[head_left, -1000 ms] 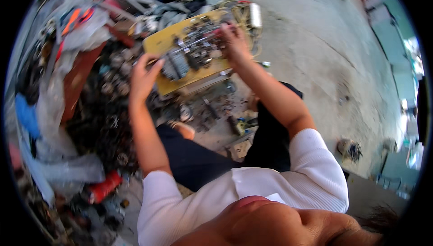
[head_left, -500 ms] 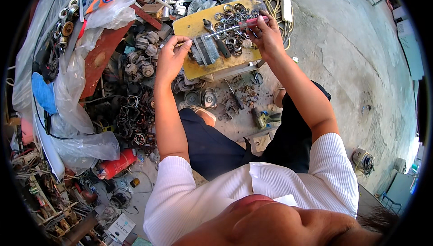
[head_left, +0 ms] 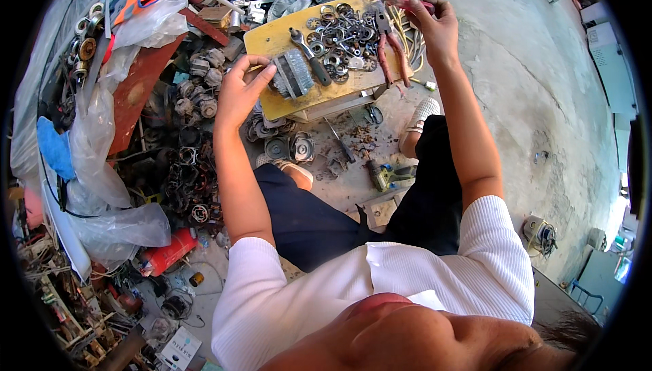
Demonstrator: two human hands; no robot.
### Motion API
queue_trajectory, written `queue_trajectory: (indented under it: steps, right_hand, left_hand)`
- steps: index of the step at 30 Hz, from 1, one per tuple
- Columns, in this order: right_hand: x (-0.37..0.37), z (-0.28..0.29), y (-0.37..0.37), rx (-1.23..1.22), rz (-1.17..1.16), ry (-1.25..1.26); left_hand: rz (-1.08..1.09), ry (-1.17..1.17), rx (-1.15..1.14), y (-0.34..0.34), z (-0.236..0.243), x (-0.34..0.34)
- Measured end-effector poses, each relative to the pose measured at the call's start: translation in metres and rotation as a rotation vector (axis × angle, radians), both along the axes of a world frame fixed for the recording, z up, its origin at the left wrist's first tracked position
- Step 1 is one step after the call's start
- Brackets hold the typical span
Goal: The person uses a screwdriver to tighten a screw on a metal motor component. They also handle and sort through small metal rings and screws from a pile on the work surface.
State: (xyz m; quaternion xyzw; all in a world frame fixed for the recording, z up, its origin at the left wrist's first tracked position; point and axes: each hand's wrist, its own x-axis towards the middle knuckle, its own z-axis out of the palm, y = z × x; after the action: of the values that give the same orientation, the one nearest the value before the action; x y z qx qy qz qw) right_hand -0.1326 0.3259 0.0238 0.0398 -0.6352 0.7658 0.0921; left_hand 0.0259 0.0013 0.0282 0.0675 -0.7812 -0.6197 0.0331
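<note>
My left hand [head_left: 242, 89] is at the left side of a ribbed grey metal motor housing [head_left: 293, 74], thumb and fingers gripping its edge. The housing stands on a small yellow table [head_left: 268, 39]. In my right hand [head_left: 438, 30], beyond the table's right end, is a screwdriver [head_left: 420, 7] with a red handle, its shaft pointing left. A wrench-like tool with a black grip [head_left: 318, 71] lies right beside the housing. Red-handled pliers [head_left: 386, 34] rest at the table's right side. Between them spreads a heap of bearings, rings and small metal parts [head_left: 343, 34].
Under the table are a green-black cordless drill [head_left: 382, 175], another screwdriver [head_left: 345, 145] and scattered debris. Piled motor parts [head_left: 204, 89], plastic sheeting [head_left: 102, 160] and a red canister [head_left: 170, 252] crowd the left. Coiled cables [head_left: 413, 48] hang behind the table's right end.
My right hand has drawn the screwdriver away from the housing, up and to the right, uncovering the pliers. My left hand stays at the housing. The whole view has shifted slightly.
</note>
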Motion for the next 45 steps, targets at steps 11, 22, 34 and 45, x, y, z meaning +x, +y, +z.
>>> queue_trajectory:
  steps: [11, 22, 34, 45]
  right_hand:
    - [0.02, 0.0, 0.024, 1.067, 0.14, 0.071]
    - [0.032, -0.004, 0.01, 1.581, 0.278, -0.039]
    - [0.043, -0.005, -0.042, 1.019, 0.276, 0.266]
    - [0.083, -0.014, -0.128, 0.714, 0.332, 0.437]
  left_hand:
    - [0.01, -0.029, -0.098, 0.003, 0.004, 0.003]
    - [-0.007, 0.029, -0.046, 0.001, 0.001, 0.0]
    - [-0.021, 0.02, -0.212, -0.003, 0.005, -0.001]
    - [-0.048, -0.007, -0.081, -0.01, 0.006, -0.003]
